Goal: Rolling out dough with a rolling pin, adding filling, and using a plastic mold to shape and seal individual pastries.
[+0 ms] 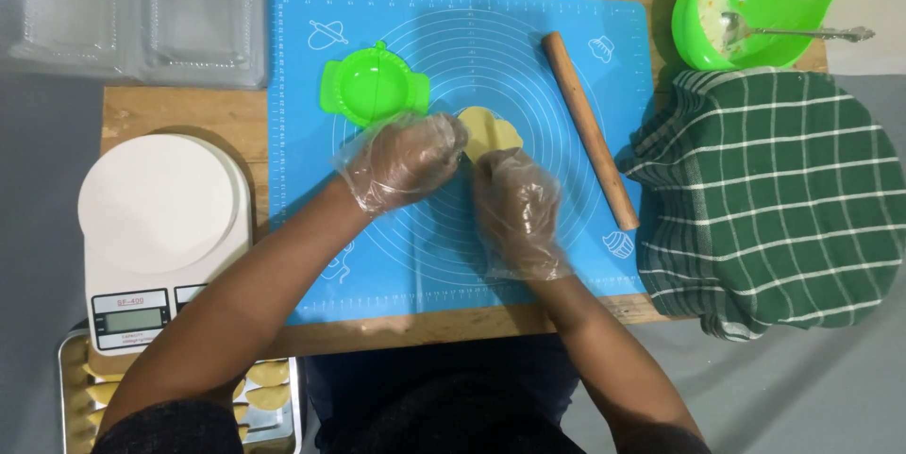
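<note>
A pale yellow piece of dough (489,129) lies near the middle of a blue silicone mat (453,256). My left hand (401,159), in a clear plastic glove, grips its left edge. My right hand (516,209), also gloved, pinches its lower edge with the fingertips. A green plastic dumpling press (373,86) lies closed-looking and flat on the mat just behind my left hand. A wooden rolling pin (590,128) rests diagonally on the mat to the right of the dough.
A white kitchen scale (156,227) stands at the left. Below it, a metal tray (269,407) holds several folded dumplings. A green bowl (764,1) with filling and a spoon sits back right. A green checked cloth (774,199) covers something at right. Clear plastic containers (142,10) lie back left.
</note>
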